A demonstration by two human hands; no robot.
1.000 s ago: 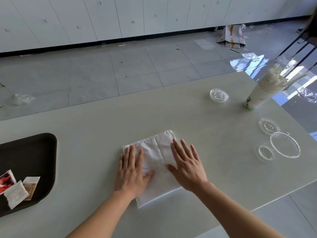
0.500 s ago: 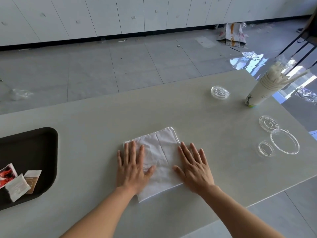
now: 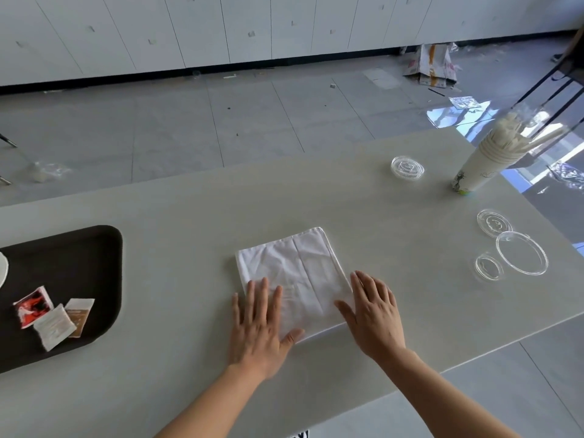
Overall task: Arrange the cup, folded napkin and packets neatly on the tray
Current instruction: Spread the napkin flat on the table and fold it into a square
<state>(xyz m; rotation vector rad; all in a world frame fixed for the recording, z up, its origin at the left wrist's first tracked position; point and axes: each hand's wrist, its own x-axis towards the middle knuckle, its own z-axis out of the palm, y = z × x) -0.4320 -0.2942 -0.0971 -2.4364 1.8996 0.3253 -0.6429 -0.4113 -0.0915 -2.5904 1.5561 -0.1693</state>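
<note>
A white folded napkin (image 3: 294, 273) lies flat in the middle of the pale table. My left hand (image 3: 259, 324) rests palm down on its near left corner, fingers spread. My right hand (image 3: 373, 314) lies flat at its near right edge, fingers apart. At the left sits a black tray (image 3: 79, 254) holding three packets: a red one (image 3: 33, 306), a white one (image 3: 54, 326) and a brown one (image 3: 79, 314). A white curved rim (image 3: 2, 268) shows at the tray's left, cut off by the frame. A stack of paper cups (image 3: 483, 165) stands at the far right.
Clear plastic lids lie on the right side of the table: one lid (image 3: 407, 167) near the cup stack, a large lid (image 3: 521, 252) and two smaller ones beside it. The table's near edge runs just below my wrists. Litter and a paper bag (image 3: 431, 64) lie on the floor beyond.
Both hands have slid toward me along the napkin, from its middle to its near end, staying flat. The napkin stays in place.
</note>
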